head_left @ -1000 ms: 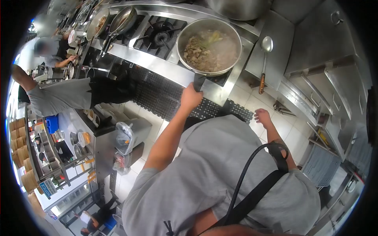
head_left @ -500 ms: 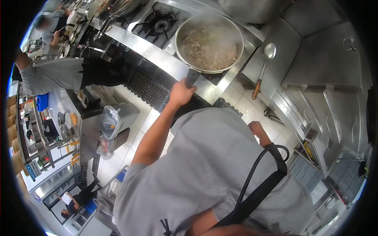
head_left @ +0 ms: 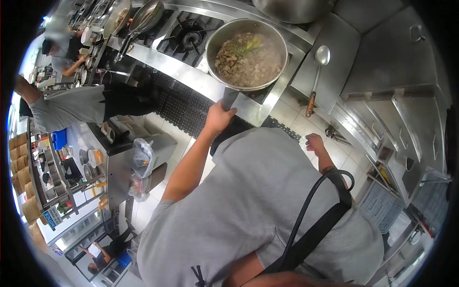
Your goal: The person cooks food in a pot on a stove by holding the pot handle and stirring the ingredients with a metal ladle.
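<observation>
My left hand is closed round the dark handle of a large steel pan at the stove's front right. Browned pieces of food with a green-yellow piece among them lie in the pan, and some steam hangs over them. My right hand hangs beside my body over the floor, its fingers loosely bent and apart, holding nothing. A long spoon with a wooden handle rests on the steel counter right of the pan.
A burner grate is left of the pan, with two frying pans beyond it. A big pot stands behind. At left, a co-worker is near a bin; more people are farther off. Steel drawers line the right.
The food in the pan has shifted, and the steam is thinner than half a second ago. My left hand has kept its hold while the pan moved slightly left. My right hand's fingers have loosened.
</observation>
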{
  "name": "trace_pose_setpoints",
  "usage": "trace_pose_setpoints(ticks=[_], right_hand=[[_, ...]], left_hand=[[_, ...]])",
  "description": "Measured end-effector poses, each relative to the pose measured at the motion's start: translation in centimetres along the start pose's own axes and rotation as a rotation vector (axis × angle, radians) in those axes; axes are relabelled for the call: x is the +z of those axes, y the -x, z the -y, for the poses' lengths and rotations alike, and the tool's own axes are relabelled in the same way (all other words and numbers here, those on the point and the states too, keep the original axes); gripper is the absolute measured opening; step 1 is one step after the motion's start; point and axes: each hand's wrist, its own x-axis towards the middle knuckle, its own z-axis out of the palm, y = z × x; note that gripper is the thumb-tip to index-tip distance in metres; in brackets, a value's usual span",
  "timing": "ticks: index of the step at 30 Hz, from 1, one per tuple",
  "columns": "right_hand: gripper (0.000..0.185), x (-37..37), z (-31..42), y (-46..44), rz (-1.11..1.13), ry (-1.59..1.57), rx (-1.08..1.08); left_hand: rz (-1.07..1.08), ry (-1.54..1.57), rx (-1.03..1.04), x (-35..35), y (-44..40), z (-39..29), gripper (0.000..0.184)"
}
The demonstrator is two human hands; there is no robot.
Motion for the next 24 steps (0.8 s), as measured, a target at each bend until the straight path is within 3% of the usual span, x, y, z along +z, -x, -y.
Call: trace_pose_setpoints(ticks=[7,9,24], right_hand=[[0.017,0.0,-0.3,-0.8,0.007,0.072,0.046],[0.018,0.0,-0.5,-0.9,0.018,0.086,0.062],[0.009,1.1,-0.6,-0.7,-0.030,0.044,0.089]], left_hand=[[-0.010,0.020,0.013,-0.2,-0.2,0.1,0.032],[0.099,-0.024,-0.107,-0.8,0.2,-0.9,0.046],[0.093,-0.028,-0.092,-0.8,0.2,-0.9,0.046]])
